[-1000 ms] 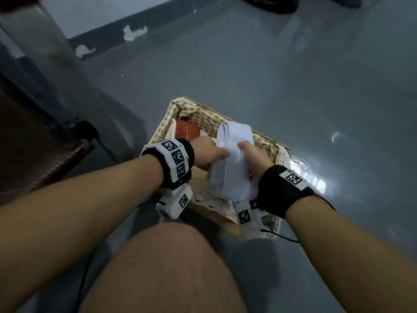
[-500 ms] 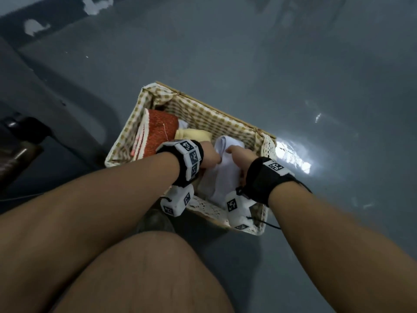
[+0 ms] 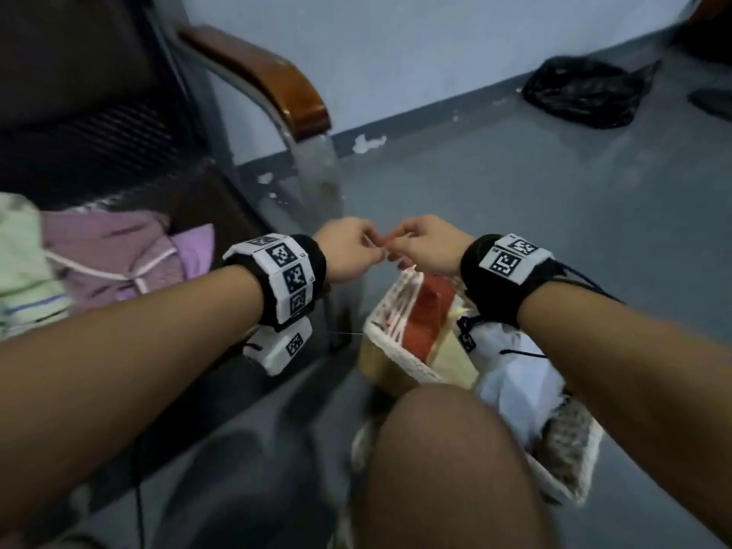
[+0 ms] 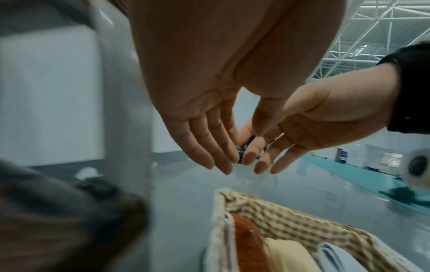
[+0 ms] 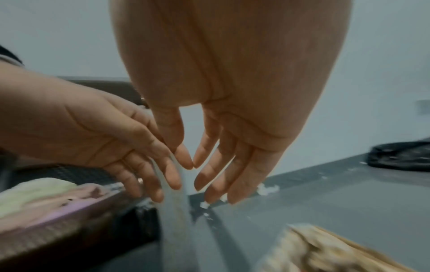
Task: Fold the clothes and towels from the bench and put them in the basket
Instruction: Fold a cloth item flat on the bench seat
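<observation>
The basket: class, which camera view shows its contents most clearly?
The head view: the basket shows red, yellow and white folded cloths, though an arm and knee cover part. The left wrist view shows one corner; the right wrist view only a blurred edge.

The basket (image 3: 400,356) is partly hidden behind the right forearm and the knee (image 3: 447,461); its near corner blurs. On the bench, the clothes (image 3: 99,263) run off the left edge. The right wrist view smears the basket's weave.
</observation>
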Tool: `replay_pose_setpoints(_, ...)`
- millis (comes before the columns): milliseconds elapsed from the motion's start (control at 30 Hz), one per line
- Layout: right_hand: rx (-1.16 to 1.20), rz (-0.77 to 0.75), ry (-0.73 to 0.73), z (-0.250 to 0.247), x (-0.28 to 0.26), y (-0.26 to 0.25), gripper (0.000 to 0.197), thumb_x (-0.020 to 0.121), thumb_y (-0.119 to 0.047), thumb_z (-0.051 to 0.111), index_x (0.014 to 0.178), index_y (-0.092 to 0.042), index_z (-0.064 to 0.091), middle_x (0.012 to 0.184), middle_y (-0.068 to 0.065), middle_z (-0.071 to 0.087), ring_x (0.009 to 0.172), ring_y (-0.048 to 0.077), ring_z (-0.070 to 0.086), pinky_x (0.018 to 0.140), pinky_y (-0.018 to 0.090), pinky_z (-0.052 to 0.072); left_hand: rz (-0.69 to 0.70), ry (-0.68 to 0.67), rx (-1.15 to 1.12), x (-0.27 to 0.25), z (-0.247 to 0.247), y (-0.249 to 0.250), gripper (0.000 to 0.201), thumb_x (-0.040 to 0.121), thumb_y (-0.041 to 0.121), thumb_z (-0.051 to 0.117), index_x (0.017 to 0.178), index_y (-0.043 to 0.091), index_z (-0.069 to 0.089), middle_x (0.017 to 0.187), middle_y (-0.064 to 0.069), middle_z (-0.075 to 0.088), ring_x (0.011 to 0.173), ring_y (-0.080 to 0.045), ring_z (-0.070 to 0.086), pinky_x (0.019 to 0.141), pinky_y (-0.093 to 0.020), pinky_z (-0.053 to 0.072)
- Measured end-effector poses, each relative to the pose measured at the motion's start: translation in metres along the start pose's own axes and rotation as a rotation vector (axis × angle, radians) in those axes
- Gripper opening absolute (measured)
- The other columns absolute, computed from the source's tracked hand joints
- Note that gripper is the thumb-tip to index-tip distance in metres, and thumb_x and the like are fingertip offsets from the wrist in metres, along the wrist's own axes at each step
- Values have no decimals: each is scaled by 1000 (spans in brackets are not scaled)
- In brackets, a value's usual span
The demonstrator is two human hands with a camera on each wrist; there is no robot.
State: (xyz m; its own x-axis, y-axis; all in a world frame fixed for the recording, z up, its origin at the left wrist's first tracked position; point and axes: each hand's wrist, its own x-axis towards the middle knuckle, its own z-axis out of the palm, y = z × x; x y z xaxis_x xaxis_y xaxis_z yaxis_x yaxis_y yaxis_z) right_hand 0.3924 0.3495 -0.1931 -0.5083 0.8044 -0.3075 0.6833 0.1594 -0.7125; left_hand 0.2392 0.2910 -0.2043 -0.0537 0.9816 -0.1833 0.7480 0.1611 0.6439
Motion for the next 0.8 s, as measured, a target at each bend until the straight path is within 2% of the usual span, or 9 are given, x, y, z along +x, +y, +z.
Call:
replay_pose_setpoints(133,-90,-211,-132,54,26,-92,13,95,-25,62,104,-17,68,89,1,71,76,13,65,69,23,51,-58,165,151,-64,-68,-67,24,92,28,60,114,24,65,107,1,71,102,-20,65,86,-27,48)
replay_pose_setpoints(233,-144,-333,-204,110,38,-147,14,92,-20,64,103,-15,72,87,2,70,82,18,64,84,37,54,-134,196,235,-111,-96,-120,22,91,27,58,111,22,63,109,0,71,103,-23,65,85,-29,49)
replay_pose_setpoints(400,-273,-424,-309,203,51,-188,18,93,-26,65,105,-16,73,102,5,74,95,19,67,89,32,54,-359,216,270,-155,-112,-202,29,92,31,55,117,18,61,115,-7,69,106,-28,63,87,-35,50)
replay_pose_setpoints(467,-358,-452,-353,231,60,-189,27,93,-28,64,115,-15,72,109,7,74,101,23,68,89,33,53,-408,222,246,-162,-112,-228,31,91,29,56,118,16,61,116,-10,68,106,-30,63,87,-34,50)
replay_pose_setpoints(533,-481,-474,-370,250,71,-185,41,89,-31,68,127,-17,64,113,7,71,107,27,66,82,28,49,-451,211,229,-164,-109,-248,35,89,28,61,122,16,61,119,-10,68,108,-29,63,88,-31,49)
replay_pose_setpoints(600,-602,-490,-326,261,84,-181,69,83,-39,75,142,-15,49,129,14,61,119,32,57,91,30,47,-482,181,210,-162,-103,-263,41,88,28,64,127,17,59,124,-10,66,112,-29,61,90,-30,46)
replay_pose_setpoints(667,-640,-445,-211,269,97,-178,92,77,-48,77,151,-15,32,142,23,44,129,39,47,106,40,44,-476,135,212,-158,-99,-272,42,87,28,65,127,16,58,125,-12,65,114,-31,60,92,-30,45)
replay_pose_setpoints(733,-594,-352,-66,273,109,-180,93,78,-53,74,148,-12,29,137,25,46,125,42,49,103,44,47,-457,120,216,-154,-99,-276,39,88,30,64,124,15,59,123,-12,66,114,-31,60,93,-31,46)
replay_pose_setpoints(800,-527,-298,-30,273,118,-182,78,85,-46,70,142,-6,35,126,21,59,115,40,58,95,42,50,-437,138,197,-151,-102,-277,34,89,30,63,119,15,63,120,-11,68,111,-29,62,91,-30,47)
